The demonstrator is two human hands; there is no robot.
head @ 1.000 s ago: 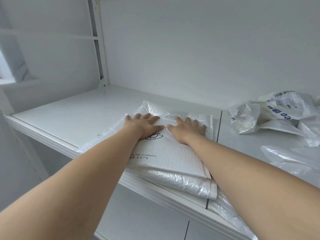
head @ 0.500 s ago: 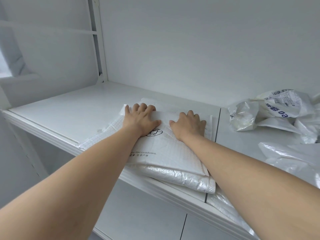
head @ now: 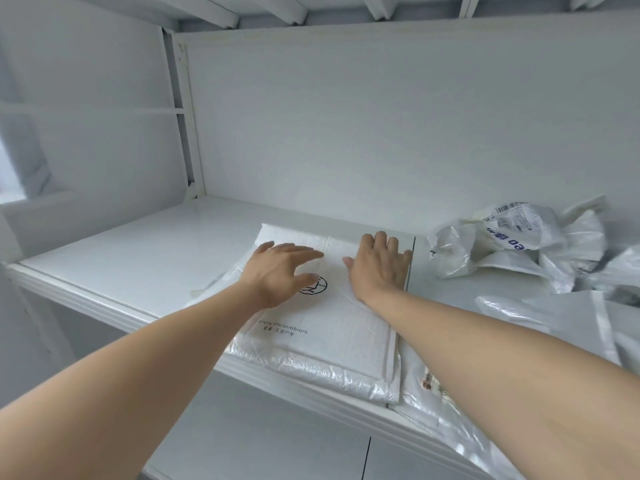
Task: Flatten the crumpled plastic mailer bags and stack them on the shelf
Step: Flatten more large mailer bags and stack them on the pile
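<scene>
A stack of flattened white mailer bags [head: 322, 337] lies on the white shelf [head: 138, 258], its front edge hanging slightly over the shelf lip. The top bag carries a round black logo and the words "Enjoy the outdoors". My left hand [head: 280, 275] hovers over the stack's far left part, fingers spread and slightly lifted, holding nothing. My right hand [head: 379, 268] lies flat, palm down, on the stack's far right part. A heap of crumpled mailer bags [head: 512, 244] sits on the shelf to the right.
More loose clear and grey bags [head: 568, 317] lie at the right, near my right forearm. The wall [head: 381, 133] closes the back of the shelf. A white upright post [head: 187, 133] stands at the back left corner. Another shelf's underside runs overhead.
The view has tilted upward. My left hand has lifted off the stack and spread its fingers. My right hand has slid toward the stack's far right edge, still pressing flat.
</scene>
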